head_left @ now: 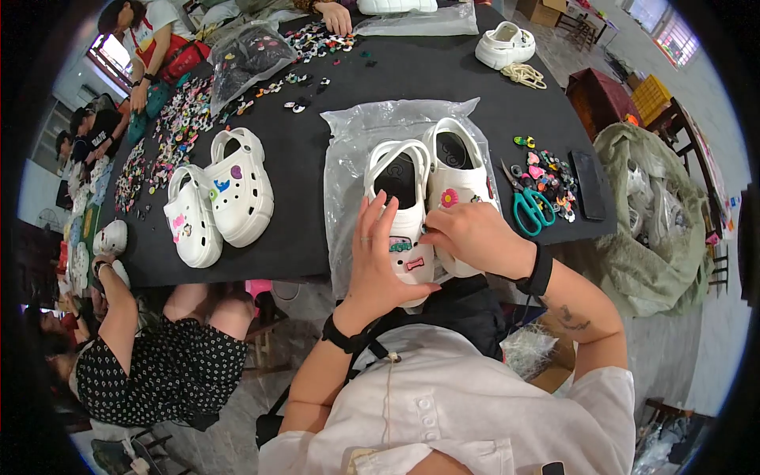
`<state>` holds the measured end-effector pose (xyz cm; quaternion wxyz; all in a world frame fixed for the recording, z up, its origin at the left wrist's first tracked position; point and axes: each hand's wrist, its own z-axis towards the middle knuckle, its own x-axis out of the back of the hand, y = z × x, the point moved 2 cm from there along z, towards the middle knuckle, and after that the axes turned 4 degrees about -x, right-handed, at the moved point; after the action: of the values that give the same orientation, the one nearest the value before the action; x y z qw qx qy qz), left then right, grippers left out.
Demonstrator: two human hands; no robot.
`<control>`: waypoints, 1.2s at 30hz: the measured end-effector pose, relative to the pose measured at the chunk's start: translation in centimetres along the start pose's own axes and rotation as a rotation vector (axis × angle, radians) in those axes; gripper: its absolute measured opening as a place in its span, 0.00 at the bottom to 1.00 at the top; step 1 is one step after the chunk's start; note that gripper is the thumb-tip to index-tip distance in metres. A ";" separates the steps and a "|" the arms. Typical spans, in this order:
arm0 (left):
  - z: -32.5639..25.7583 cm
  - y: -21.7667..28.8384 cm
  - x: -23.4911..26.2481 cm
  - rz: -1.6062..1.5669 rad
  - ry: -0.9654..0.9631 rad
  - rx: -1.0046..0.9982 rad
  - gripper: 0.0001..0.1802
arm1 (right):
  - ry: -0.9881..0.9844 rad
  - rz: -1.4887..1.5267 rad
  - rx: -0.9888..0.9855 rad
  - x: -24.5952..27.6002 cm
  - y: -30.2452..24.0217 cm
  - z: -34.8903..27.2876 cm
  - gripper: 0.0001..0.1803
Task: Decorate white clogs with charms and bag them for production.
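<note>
A pair of white clogs lies on a clear plastic bag at the table's near edge. My left hand grips the left white clog, its thumb by the toe and its fingers along the outer side. That clog carries a green car charm and a pink bone-shaped charm. My right hand is closed in a pinch against the clog's inner side; what its fingertips hold is hidden. Beneath and beyond it is the right white clog, with a pink flower charm.
Teal scissors, loose charms and a black phone lie to the right. Another decorated clog pair stands left, near a spread of charms. A white clog sits at the far right. Other people work around the table.
</note>
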<state>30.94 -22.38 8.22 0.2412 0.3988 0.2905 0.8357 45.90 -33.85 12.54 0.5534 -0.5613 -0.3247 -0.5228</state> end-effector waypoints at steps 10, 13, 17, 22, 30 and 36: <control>-0.1 0.0 0.2 0.087 -0.069 -0.039 0.66 | -0.102 0.285 0.212 1.3 1.7 1.1 0.09; 0.0 -0.3 0.3 0.108 -0.091 -0.053 0.66 | -0.298 0.346 0.180 1.9 2.1 1.9 0.09; 0.1 -0.4 0.4 0.086 -0.090 -0.072 0.66 | -0.385 0.415 0.262 2.2 2.6 2.8 0.09; 0.1 -0.3 0.6 0.116 -0.106 -0.096 0.66 | -0.471 0.447 0.306 2.7 3.0 3.4 0.08; 0.9 -1.4 2.0 -0.004 -0.171 0.030 0.64 | -0.510 0.894 -0.100 6.3 4.7 0.4 0.12; 1.8 -0.9 1.5 0.069 -0.059 0.122 0.65 | 0.006 0.933 -0.334 9.4 9.4 -5.2 0.14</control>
<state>31.71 -20.24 9.39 0.1960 0.4472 0.3195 0.8121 55.82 -42.55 17.94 0.6317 -0.7264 0.0508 -0.2660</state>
